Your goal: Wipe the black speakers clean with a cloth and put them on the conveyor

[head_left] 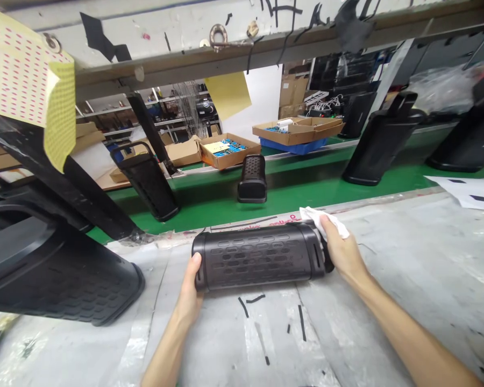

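A black perforated speaker housing (pixel 258 257) lies lengthwise on the grey work surface (pixel 407 258), held between both hands. My left hand (pixel 189 295) grips its left end, with the thumb over the top edge. My right hand (pixel 341 250) presses a crumpled white cloth (pixel 325 221) against the right end. The cloth and fingers hide part of that end. Another black housing (pixel 52 269), large and close, lies tilted at the left of my left hand, not touching it.
Several black housings stand on the green conveyor belt (pixel 282 188), including one (pixel 252 180) straight ahead. Cardboard boxes of blue circuit boards (pixel 228 150) sit beyond it. A white paper sheet (pixel 468 192) lies at the right, and a grey overhead beam (pixel 226 48) crosses the top.
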A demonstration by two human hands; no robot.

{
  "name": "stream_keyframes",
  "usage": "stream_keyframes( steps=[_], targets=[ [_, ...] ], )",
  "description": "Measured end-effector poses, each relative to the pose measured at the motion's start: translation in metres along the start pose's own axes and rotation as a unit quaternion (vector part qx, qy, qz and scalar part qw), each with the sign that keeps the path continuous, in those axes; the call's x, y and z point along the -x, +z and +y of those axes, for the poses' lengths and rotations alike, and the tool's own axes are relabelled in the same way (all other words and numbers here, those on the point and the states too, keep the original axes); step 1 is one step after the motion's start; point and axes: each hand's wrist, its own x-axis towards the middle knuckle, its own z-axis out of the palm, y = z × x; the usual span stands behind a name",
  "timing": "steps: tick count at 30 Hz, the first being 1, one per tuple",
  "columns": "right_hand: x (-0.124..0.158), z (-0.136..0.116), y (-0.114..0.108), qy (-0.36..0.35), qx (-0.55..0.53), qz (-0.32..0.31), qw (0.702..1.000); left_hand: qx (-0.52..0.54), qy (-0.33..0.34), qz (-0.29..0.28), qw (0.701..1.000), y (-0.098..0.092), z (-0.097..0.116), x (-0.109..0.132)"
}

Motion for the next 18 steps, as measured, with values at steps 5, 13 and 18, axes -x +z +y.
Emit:
stream_keyframes(
  steps=[5, 13, 18],
  targets=[
    [0.017, -0.017, -0.002, -0.151, 0.039, -0.084, 0.984, 0.005, -0.005, 0.008, 1.0, 0.001, 0.001, 0.0],
    [0.049, -0.02, 0.014, -0.375, 0.188, -0.086, 0.904, 0.042, 0.015, -0.003, 0.999, 0.003, -0.004, 0.003],
    [0.058, -0.02, 0.016, -0.445, 0.294, -0.02, 0.845, 0.009, 0.096, -0.026, 0.995, 0.007, -0.004, 0.007]
  ],
)
